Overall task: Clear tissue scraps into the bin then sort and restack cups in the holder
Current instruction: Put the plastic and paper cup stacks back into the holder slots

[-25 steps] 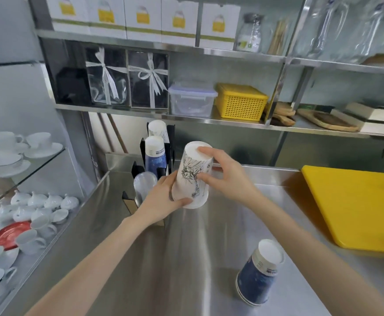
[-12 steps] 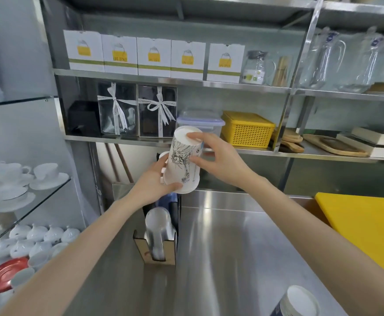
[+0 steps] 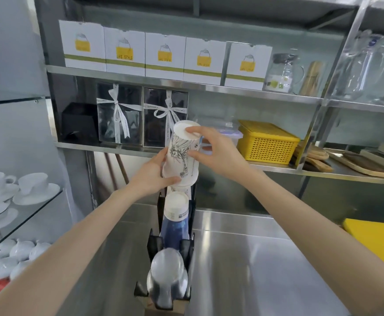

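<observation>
An upside-down white paper cup with a black line drawing (image 3: 180, 153) is held over the rear slot of the black cup holder (image 3: 154, 244), its rim just above the white stack there. My left hand (image 3: 151, 176) grips its lower rim from the left. My right hand (image 3: 216, 153) holds it from the right, fingers on its upturned base and side. In the holder's middle slot stands a stack of blue cups (image 3: 175, 222). A stack of clear plastic cups (image 3: 167, 277) fills the front slot.
The holder stands on a steel counter (image 3: 255, 265) below steel shelves with white boxes (image 3: 163, 55), gift boxes and a yellow basket (image 3: 266, 140). A yellow board (image 3: 380, 240) lies at right. Glass shelves with white teaware (image 3: 15, 195) are at left.
Both hands raised the drawn cup from counter height and carried it up and back over the holder's rear slot. The view moved closer, and the blue cup on the counter left the frame.
</observation>
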`<state>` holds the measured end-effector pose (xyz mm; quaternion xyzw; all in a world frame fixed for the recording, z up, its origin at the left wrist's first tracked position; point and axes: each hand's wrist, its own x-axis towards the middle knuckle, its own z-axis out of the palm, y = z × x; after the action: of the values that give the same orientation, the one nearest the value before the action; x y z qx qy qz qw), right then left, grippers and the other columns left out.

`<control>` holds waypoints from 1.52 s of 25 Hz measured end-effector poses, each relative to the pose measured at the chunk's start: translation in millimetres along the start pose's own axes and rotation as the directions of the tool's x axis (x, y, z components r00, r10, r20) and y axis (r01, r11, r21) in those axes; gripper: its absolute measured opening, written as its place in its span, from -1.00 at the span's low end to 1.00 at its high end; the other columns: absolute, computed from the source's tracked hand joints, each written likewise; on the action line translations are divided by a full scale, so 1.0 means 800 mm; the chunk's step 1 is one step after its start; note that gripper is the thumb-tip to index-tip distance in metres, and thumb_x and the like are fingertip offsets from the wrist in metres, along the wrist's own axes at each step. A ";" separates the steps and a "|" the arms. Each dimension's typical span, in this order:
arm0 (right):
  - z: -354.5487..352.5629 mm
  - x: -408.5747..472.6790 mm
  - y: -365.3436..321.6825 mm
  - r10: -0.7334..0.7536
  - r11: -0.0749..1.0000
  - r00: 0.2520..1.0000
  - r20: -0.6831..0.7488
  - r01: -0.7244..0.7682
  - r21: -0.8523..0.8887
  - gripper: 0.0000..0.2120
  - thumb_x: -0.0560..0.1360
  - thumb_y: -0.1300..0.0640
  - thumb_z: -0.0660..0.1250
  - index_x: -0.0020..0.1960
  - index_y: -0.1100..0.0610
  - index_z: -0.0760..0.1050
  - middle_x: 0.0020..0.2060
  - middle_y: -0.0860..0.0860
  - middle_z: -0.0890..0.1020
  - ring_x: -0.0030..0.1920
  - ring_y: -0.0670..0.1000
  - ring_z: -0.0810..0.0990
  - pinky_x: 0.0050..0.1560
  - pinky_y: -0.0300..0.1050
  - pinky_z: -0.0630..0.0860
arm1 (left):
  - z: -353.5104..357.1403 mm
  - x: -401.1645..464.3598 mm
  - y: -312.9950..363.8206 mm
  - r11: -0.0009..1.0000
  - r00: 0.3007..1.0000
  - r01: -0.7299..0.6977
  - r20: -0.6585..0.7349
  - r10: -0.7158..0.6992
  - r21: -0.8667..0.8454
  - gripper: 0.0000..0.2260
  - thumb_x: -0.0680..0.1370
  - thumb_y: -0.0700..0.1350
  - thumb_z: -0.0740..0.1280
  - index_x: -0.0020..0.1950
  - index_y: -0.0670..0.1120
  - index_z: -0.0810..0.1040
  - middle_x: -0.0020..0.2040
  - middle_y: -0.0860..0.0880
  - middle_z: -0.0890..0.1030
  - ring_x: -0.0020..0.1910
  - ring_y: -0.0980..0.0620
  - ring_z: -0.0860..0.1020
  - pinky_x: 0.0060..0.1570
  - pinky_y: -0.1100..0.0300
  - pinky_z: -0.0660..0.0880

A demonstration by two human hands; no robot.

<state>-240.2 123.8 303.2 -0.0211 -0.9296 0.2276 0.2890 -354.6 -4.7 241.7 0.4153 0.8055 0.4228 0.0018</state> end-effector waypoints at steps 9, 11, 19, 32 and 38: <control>0.066 0.026 0.069 0.039 0.999 0.997 0.072 -0.041 0.017 -0.54 0.43 0.12 0.37 0.30 0.05 0.36 0.27 0.08 0.47 0.20 0.04 0.48 0.24 -0.08 0.43 | 0.045 0.040 -0.069 0.996 0.993 0.078 0.096 -0.075 -0.031 -0.30 0.39 -0.13 0.43 0.42 -0.06 0.13 0.36 -0.11 0.41 0.33 -0.12 0.38 0.26 0.08 0.33; 0.074 0.028 0.078 0.039 0.999 0.997 0.061 -0.041 0.029 -0.55 0.43 0.12 0.36 0.30 0.06 0.36 0.26 0.08 0.47 0.20 0.03 0.48 0.25 -0.07 0.44 | 0.048 0.046 -0.074 0.994 0.988 0.100 0.125 -0.094 -0.045 -0.29 0.39 -0.13 0.44 0.42 -0.06 0.13 0.37 -0.10 0.40 0.34 -0.10 0.37 0.27 0.08 0.32; 0.109 0.010 0.104 0.063 0.997 0.985 0.161 -0.068 0.022 -0.55 0.42 0.15 0.37 0.28 0.03 0.37 0.29 0.06 0.45 0.22 0.04 0.46 0.25 -0.06 0.44 | 0.040 0.041 -0.090 0.989 0.976 0.123 0.191 -0.105 -0.081 -0.39 0.40 -0.09 0.42 0.39 -0.03 0.23 0.31 -0.02 0.43 0.28 0.03 0.40 0.28 0.12 0.33; 0.106 -0.014 0.098 0.124 0.986 0.953 0.276 -0.086 -0.146 -0.48 0.51 0.08 0.24 0.42 -0.05 0.15 0.50 0.01 0.13 0.43 0.12 0.25 0.37 0.09 0.33 | 0.023 0.027 -0.063 0.984 0.986 0.103 0.143 -0.082 -0.149 -0.55 0.43 -0.15 0.38 0.30 -0.05 0.38 0.18 -0.05 0.53 0.17 0.00 0.51 0.28 0.09 0.38; 0.050 -0.045 0.061 0.102 0.950 0.962 0.252 -0.020 -0.310 -0.45 0.52 0.05 0.22 0.44 -0.02 0.10 0.52 0.05 0.04 0.49 0.12 0.08 0.43 0.00 0.17 | 0.002 -0.007 -0.011 0.965 0.980 -0.025 0.197 -0.028 0.259 -0.53 0.50 -0.04 0.29 0.38 -0.06 0.27 0.41 -0.04 0.37 0.37 -0.01 0.34 0.28 0.18 0.26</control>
<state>-236.9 144.6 233.8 -0.0638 -0.9827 0.0911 0.1482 -356.2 -10.4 232.6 0.4514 0.8501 0.2697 0.0279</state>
